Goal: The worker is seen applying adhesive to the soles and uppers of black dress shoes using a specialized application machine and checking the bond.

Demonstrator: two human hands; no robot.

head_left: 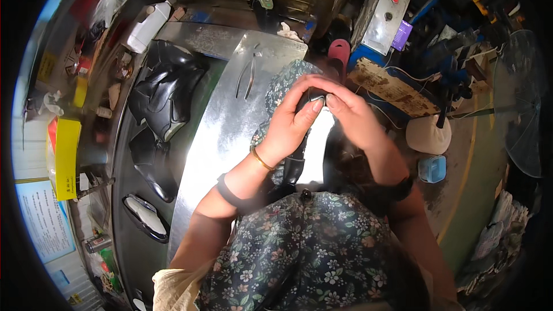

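Observation:
A black leather shoe upper (293,169) lies lengthwise over my lap, its white underside (314,152) facing up in bright light. Both hands close round its far end. The fingers of my left hand (290,120) curl over the tip, with the thumb pressed on the edge. From the other side my right hand (358,116) grips the same end, its thumb close to the left one. The fingertips beneath are hidden. Just left of my hands, a pair of metal pincers (247,76) rests on a shiny metal worktop (216,138).
Several black shoe uppers (164,95) lie on a dark green belt at the left, with a white-soled one (145,216) nearer. A white bottle (148,27) stands beyond. At the right are a machine panel with buttons (389,8), a cream jug (429,134) and a blue container (432,169).

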